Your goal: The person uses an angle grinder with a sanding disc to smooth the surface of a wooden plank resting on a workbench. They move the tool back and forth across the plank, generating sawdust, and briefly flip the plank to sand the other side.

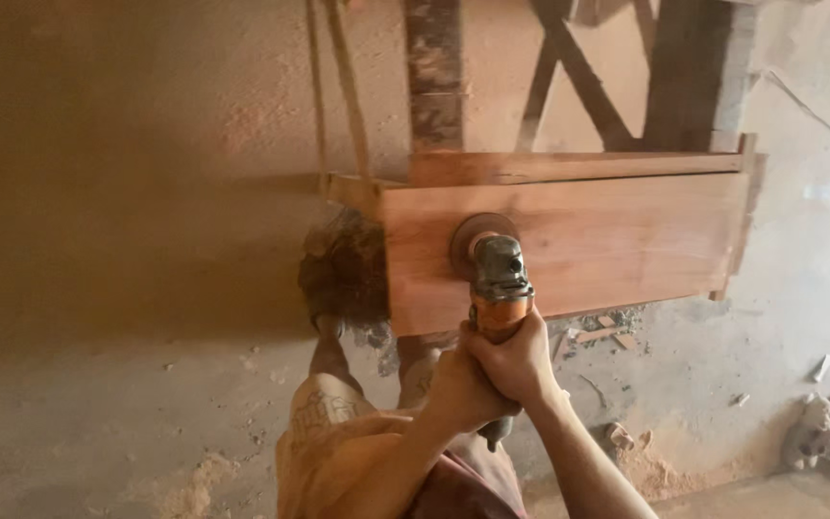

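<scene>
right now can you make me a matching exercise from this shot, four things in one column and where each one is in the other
Things:
1. angle grinder
2. wooden box
3. sawdust pile
4. right hand

Places:
A. on the floor, at lower right
B. propped up on its side, broad face toward the camera
C. wrapped round the orange tool body, beside the left hand
D. disc against the broad wooden face

Pairs: 1-D, 2-B, 3-A, 4-C

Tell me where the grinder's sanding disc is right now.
In the head view, the sanding disc sits just left of centre, pressed against the wooden box's front board near its left end, above both hands.
</scene>
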